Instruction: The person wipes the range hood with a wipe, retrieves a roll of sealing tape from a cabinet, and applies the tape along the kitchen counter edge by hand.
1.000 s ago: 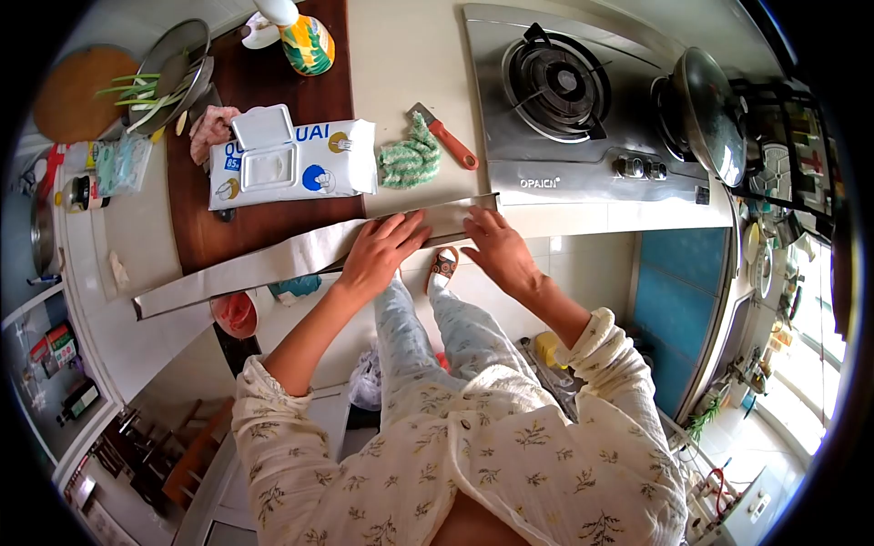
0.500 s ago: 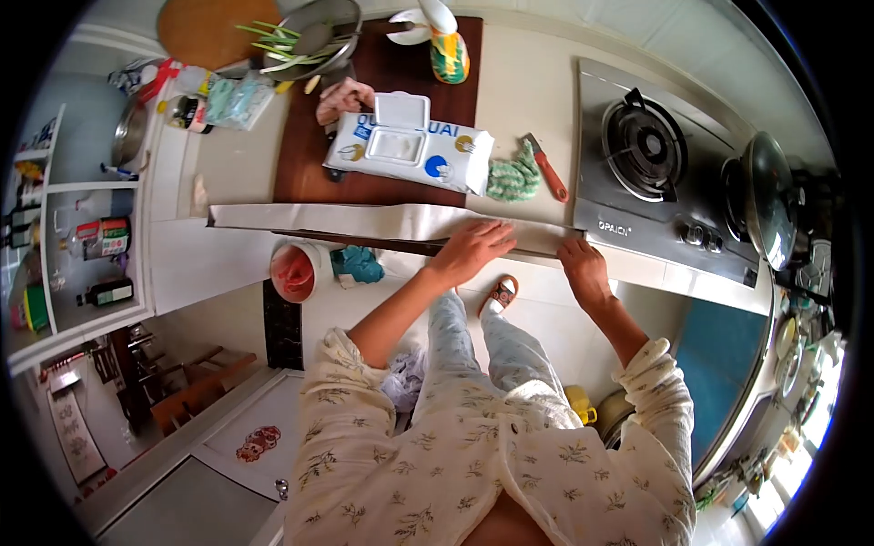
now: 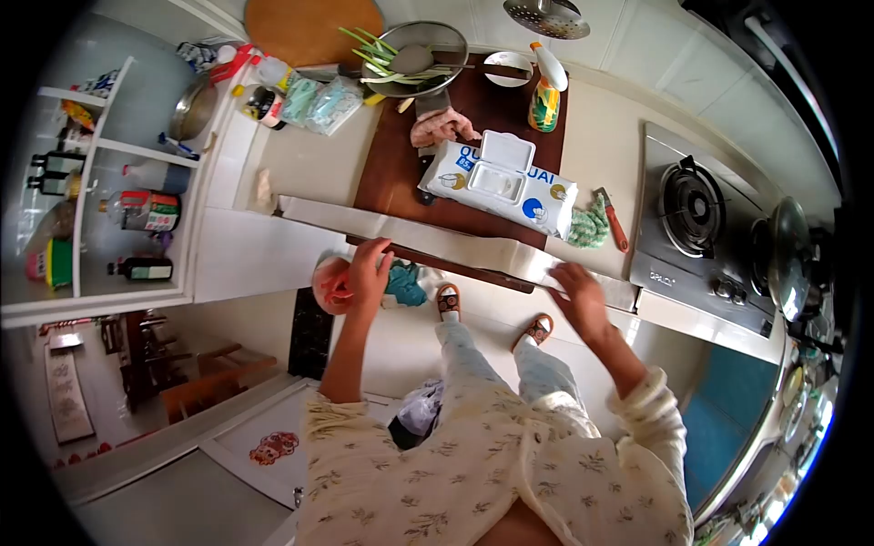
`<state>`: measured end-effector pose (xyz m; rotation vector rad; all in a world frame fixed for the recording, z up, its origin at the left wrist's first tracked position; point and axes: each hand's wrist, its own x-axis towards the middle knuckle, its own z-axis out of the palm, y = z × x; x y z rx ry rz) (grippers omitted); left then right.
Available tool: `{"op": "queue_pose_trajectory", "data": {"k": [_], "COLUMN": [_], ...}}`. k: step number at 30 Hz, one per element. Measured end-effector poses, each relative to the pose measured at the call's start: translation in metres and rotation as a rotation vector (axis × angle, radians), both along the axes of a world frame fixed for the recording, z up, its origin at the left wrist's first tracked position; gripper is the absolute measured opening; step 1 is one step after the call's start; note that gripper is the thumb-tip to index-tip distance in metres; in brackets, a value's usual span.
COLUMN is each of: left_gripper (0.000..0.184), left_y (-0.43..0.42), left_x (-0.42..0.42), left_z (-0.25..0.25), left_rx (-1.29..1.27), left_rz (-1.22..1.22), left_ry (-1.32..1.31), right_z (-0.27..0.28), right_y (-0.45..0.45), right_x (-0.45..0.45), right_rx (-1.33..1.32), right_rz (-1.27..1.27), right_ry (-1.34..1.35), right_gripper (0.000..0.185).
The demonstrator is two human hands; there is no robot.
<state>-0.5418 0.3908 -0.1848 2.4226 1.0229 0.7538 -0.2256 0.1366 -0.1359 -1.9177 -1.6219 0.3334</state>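
Observation:
A long pale strip (image 3: 410, 229) runs along the front edge of the counter. My left hand (image 3: 369, 273) is at its lower edge, left of the middle, fingers apart; whether they touch the strip is unclear. Toward the right end, my right hand (image 3: 575, 293) reaches to the strip with fingers spread, the fingertips at its edge. Behind the strip, a white pack of wipes (image 3: 537, 198) with its lid up lies on a dark red-brown board (image 3: 387, 182). Right of the pack are a green-and-white cloth (image 3: 590, 226) and a red-handled knife (image 3: 615, 227).
A piece of raw meat (image 3: 444, 127), a spray bottle (image 3: 544, 100) and a pan with spring onions (image 3: 410, 59) stand behind. The gas stove (image 3: 669, 259) is at right, open shelves (image 3: 146, 155) at left. A bucket (image 3: 330, 287) is on the floor beneath the counter.
My left hand has left the strip's right half and moved left along the counter edge. My right hand stays near the right end, its fingers more spread. The view has shifted.

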Motion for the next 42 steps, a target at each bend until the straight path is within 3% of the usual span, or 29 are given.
{"op": "queue_pose_trajectory", "data": {"k": [4,5,7,11,14,19,22,26,30,33,42], "left_gripper": [0.016,0.014,0.014,0.020,0.031,0.031,0.031,0.023,0.018,0.019,0.026], "left_y": [0.033,0.038,0.045,0.058,0.054,0.043,0.064,0.102,0.134,0.175,0.307], "left_x": [0.004,0.005,0.010,0.022,0.051,0.105,0.114,0.080,0.029,-0.012,-0.140], "left_z": [-0.015,-0.018,-0.020,-0.015,-0.007,-0.011,-0.020,-0.011,-0.004,0.000,-0.002], "left_rx": [-0.083,-0.108,-0.123,-0.158,-0.137,-0.252,-0.558,-0.250,-0.079,-0.004,-0.016], "left_rz": [-0.297,-0.367,-0.406,-0.474,-0.577,-0.803,-0.881,-0.949,-0.763,-0.641,-0.362], "left_ry": [0.128,0.175,0.227,0.245,0.065,-0.053,0.344,0.433,0.601,0.544,0.713], "right_z": [-0.019,-0.025,-0.035,-0.039,-0.057,-0.032,-0.039,-0.066,-0.072,-0.074,-0.075], "right_y": [0.088,0.101,0.119,0.124,0.123,0.123,0.115,0.113,0.111,0.109,0.115], "right_x": [-0.044,-0.049,-0.057,-0.066,-0.064,-0.067,-0.069,-0.066,-0.061,-0.064,-0.066], "right_rx": [0.005,-0.108,-0.328,-0.386,-0.306,-0.046,-0.056,-0.007,-0.024,-0.038,-0.051], "right_rz": [-0.001,-0.016,-0.051,-0.074,-0.084,-0.016,-0.044,-0.109,-0.115,-0.123,-0.145], "right_ry": [-0.077,-0.147,-0.278,-0.388,-0.380,-0.193,-0.179,-0.102,-0.012,-0.017,-0.030], "right_gripper": [0.029,0.028,0.026,0.021,0.018,0.016,0.016,0.015,0.013,0.013,0.012]}}
